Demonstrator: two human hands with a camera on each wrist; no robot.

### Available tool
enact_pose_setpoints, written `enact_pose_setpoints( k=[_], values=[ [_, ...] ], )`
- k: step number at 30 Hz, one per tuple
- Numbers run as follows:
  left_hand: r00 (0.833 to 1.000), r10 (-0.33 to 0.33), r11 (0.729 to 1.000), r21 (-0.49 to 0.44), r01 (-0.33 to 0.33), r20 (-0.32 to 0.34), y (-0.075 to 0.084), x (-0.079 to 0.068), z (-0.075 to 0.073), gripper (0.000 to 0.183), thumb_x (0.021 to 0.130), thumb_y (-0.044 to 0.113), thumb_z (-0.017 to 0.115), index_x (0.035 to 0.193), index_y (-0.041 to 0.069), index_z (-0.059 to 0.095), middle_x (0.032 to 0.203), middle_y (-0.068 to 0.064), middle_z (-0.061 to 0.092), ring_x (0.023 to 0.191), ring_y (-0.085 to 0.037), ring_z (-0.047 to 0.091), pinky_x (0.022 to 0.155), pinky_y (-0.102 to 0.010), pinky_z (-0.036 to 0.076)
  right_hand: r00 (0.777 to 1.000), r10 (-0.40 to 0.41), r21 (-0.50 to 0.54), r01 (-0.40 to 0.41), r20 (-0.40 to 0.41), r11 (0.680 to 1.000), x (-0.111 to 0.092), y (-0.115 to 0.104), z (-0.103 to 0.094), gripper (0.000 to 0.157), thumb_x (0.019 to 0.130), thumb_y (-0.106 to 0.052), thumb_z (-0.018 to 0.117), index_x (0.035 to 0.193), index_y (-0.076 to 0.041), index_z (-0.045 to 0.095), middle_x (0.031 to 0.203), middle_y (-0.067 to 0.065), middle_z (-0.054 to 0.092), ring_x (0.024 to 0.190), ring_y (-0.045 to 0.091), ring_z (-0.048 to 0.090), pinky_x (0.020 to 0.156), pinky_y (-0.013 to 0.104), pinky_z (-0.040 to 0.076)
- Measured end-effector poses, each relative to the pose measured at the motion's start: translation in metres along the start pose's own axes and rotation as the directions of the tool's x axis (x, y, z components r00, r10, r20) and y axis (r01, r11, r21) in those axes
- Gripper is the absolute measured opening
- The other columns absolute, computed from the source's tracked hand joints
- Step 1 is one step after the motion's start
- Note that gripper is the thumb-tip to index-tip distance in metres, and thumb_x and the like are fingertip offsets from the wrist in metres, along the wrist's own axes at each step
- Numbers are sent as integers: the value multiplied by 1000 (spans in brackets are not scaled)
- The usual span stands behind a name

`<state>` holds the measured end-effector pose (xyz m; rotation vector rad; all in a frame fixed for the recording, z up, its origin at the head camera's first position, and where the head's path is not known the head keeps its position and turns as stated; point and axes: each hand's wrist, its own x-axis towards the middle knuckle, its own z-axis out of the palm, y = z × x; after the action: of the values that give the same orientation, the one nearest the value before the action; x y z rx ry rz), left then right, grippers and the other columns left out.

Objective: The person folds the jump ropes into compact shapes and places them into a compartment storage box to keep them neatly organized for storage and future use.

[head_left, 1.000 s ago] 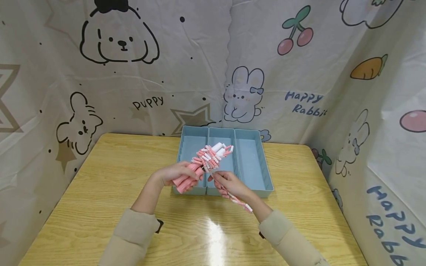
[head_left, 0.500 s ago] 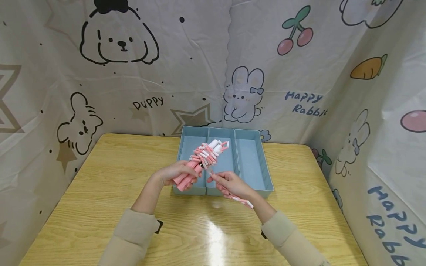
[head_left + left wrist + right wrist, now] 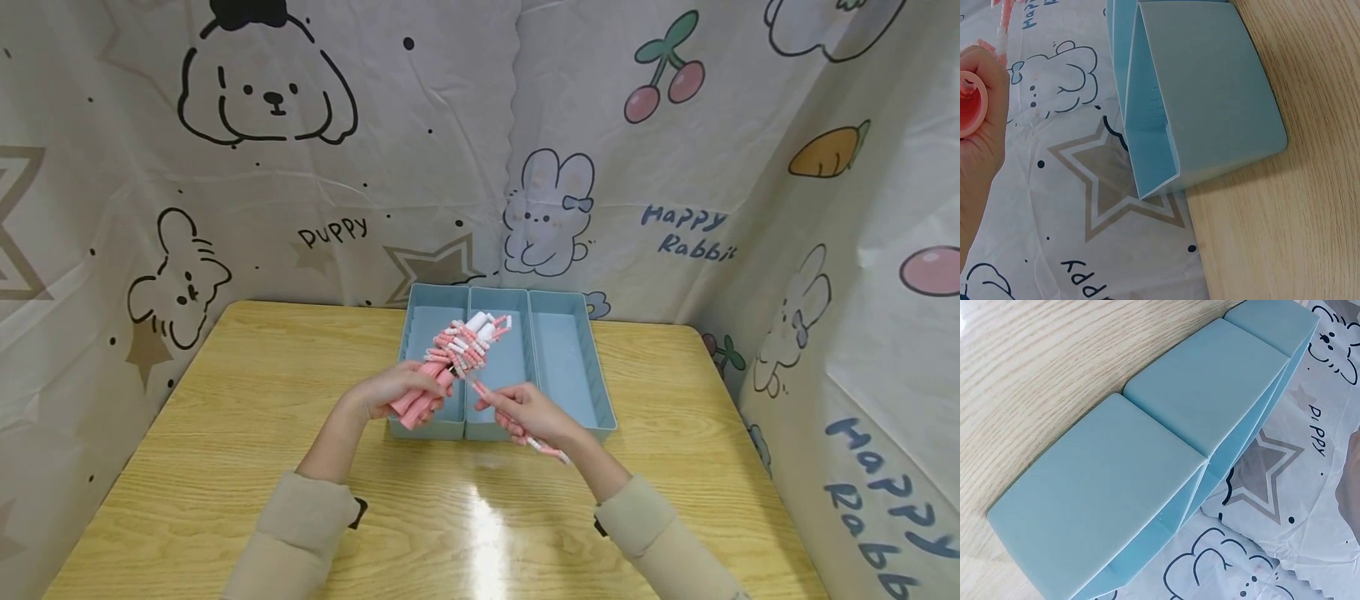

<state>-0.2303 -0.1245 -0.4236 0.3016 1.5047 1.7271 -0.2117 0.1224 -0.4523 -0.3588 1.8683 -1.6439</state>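
Tbl (image 3: 285, 375) same — R hand (image 3: 531, 414) farther frm bundle (image 3: 459, 346)

Three bins (image 3: 521, 358) stand abreast on the table (image 3: 300, 358), curtain (image 3: 435, 100) behind.

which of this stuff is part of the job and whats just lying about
In the job:
beaded rope, pink and white
pink handles
left hand, gripping the handles
right hand, holding a strand of the rope

Just around, it seems:
blue three-part tray, touched by neither hand
wooden table
printed cloth backdrop
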Motion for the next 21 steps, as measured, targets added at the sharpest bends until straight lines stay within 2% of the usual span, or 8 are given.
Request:
enact_pose_setpoints(
  k=[8,17,21],
  values=[
    [999,-14,1000,-20,14,-39,-2,0,-2,7,87,6,46,91,0,47,64,-5,52,50,-12,49,47,-24,44,999,-7,-3,7,-32,1000,-5,-4,-4,39,94,-31,50,100,6,61,52,-2,43,39,5,36,38,22,33],
    [999,-9,1000,-25,8,-49,-2,0,-2,8,88,6,46,92,0,47,65,-5,52,50,-11,49,47,-24,44,999,-18,-19,17,-47,1000,-9,-10,-6,39,93,-31,50,98,6,62,53,-1,44,39,6,37,37,21,35],
    [998,-5,1000,-28,3,-56,-3,1,-2,9,87,6,46,93,0,47,65,-5,52,50,-11,49,47,-24,44,998,-7,-33,5,-65,999,-11,-12,-6,40,92,-35,52,99,3,63,53,0,45,37,7,38,33,21,31]
  ],
)
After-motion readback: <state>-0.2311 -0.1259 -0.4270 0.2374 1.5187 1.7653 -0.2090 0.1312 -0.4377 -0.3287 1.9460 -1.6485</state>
